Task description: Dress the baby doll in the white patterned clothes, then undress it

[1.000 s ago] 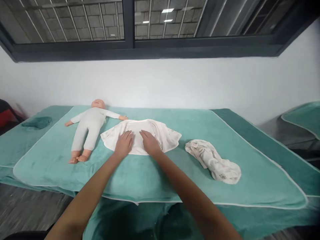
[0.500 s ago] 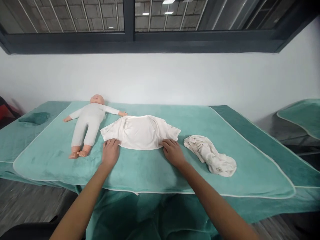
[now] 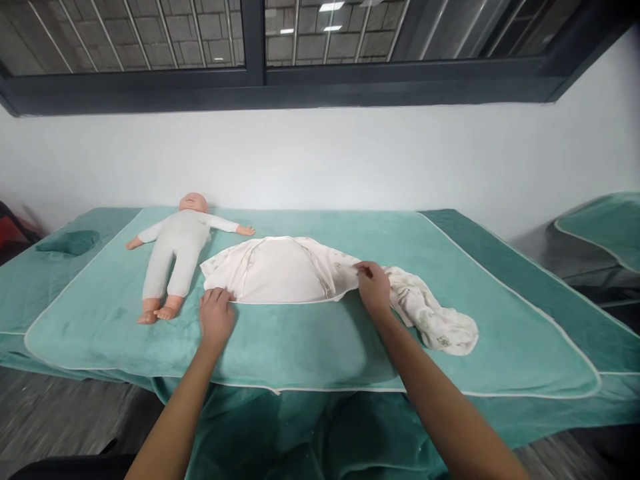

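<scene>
A white baby garment (image 3: 280, 270) lies spread flat on the teal towel (image 3: 300, 340). My left hand (image 3: 216, 313) rests at the garment's near left corner, fingers curled on its hem. My right hand (image 3: 374, 287) pinches the garment's right edge, where the cloth is lifted a little. A baby doll (image 3: 175, 250) in a pale grey suit lies on its back to the left of the garment. A crumpled white printed cloth (image 3: 430, 317) lies just right of my right hand.
The towel covers a long table against a white wall under a dark-framed window. A small dark green pillow (image 3: 67, 241) sits at the far left. Another teal-covered surface (image 3: 605, 227) shows at the right edge.
Both hands slid from the garment's middle out to its sides. My right hand then moved up and right and took hold of the right edge; the garment now looks flatter and wider.
</scene>
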Tool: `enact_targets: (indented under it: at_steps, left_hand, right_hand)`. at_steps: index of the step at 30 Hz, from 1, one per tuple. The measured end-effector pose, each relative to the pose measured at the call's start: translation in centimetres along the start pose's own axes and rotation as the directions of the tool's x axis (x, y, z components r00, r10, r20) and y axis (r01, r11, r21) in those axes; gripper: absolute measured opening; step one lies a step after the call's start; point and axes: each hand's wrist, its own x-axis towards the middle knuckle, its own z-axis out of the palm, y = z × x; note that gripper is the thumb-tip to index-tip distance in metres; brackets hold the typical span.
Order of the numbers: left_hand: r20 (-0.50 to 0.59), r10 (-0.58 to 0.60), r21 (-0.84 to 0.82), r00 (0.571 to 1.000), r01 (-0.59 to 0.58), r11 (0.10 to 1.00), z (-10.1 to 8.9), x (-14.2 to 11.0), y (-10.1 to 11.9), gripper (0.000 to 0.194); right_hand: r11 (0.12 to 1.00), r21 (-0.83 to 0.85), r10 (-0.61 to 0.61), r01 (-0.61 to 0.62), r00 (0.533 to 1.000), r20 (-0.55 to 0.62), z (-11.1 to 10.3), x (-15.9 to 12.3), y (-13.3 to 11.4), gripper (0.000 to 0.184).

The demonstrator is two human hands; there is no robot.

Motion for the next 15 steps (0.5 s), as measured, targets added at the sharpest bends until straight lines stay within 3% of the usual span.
enact_targets:
  at_steps: [2, 4, 7, 11, 15]
  left_hand:
    - [-0.043, -0.006, -0.067, 0.999, 0.003, 0.998, 0.1, -0.1, -0.4, 0.027]
    - [-0.065, -0.016, -0.120, 0.998, 0.009, 0.993, 0.3, -0.2, -0.7, 0.028]
    - [-0.039, -0.019, -0.123, 0.999, 0.014, 0.992, 0.6, -0.2, -0.8, 0.027]
    - [-0.031, -0.030, -0.115, 0.999, 0.026, 0.993, 0.8, 0.0, -0.7, 0.024]
    - [-0.036, -0.029, -0.116, 0.999, 0.025, 0.993, 0.8, 0.0, -0.6, 0.024]
  right_hand:
    - [0.989, -0.113, 0.092, -0.095, 0.995, -0.029, 0.0, 1.8, 0.6, 0.033]
    - [0.957, -0.236, 0.180, -0.170, 0.983, 0.022, 0.1, 2.7, 0.8, 0.038]
    - [0.940, -0.301, 0.199, -0.159, 0.974, 0.108, 0.4, 2.7, 1.2, 0.040]
    - [0.982, -0.112, 0.165, -0.155, 0.983, 0.086, 0.8, 3.3, 2.4, 0.038]
    - [0.959, 0.164, 0.236, -0.229, 0.972, -0.022, 1.1, 6.4, 3.6, 0.042]
